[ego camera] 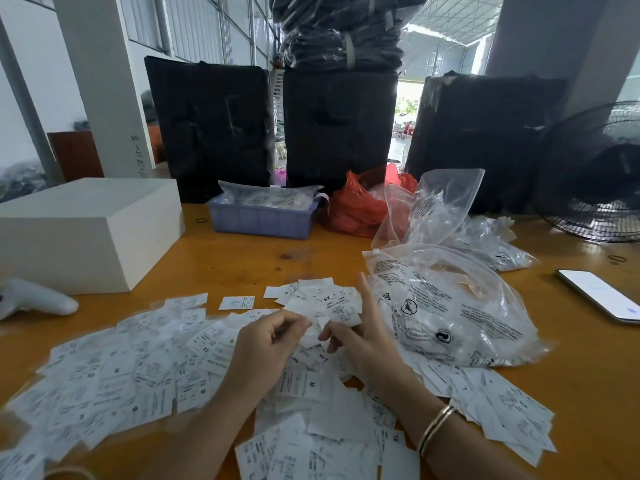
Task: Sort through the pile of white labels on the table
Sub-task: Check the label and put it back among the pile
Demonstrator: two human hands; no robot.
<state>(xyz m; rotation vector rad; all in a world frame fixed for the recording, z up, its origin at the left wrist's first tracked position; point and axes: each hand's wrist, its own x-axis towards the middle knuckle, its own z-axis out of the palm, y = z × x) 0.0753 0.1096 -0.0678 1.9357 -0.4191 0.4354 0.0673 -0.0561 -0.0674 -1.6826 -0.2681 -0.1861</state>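
1. Warehouse-type room, orange wood table [242,258], black wrapped bales [211,133] behind; hands work at the table's middle.
2. Left hand [266,344]: fingers curled in, thumb and forefinger tips pinching a white label (small, partly hidden, print unreadable).
3. Right hand [363,337]: holds a fanned stack [332,306] of labels against the lower fingers; forefinger stretched straight up, thumb tucked under the stack. Top one reads "SX". Bangles [437,427] on that wrist.
4. Step, as I read it: adding the pinched label to the held stack, by size.
5. To do it well: check the size letter first, lay it face-up and square to the stack, keep the thumb pressing so the fan does not slip.
6. Labels [138,368]: loose pile spread from the left edge under both forearms to the lower right; S, M, XS letters show. A few strays [236,302] lie just beyond the pile. Most look unsorted, so early on.
7. Containers:
   - clear printed bag [450,313], touching the pile's right side, more white labels inside;
   - purple bin [263,216] at the back, holds bagged printed items (cannot tell what);
   - red bag [356,206] beside it, contents unclear;
   - more clear bags [485,237] behind, one standing open;
   - white box [86,230] left, closed.
8. Also: phone [599,294] far right, fan [595,174], white handheld device [31,299] at left.
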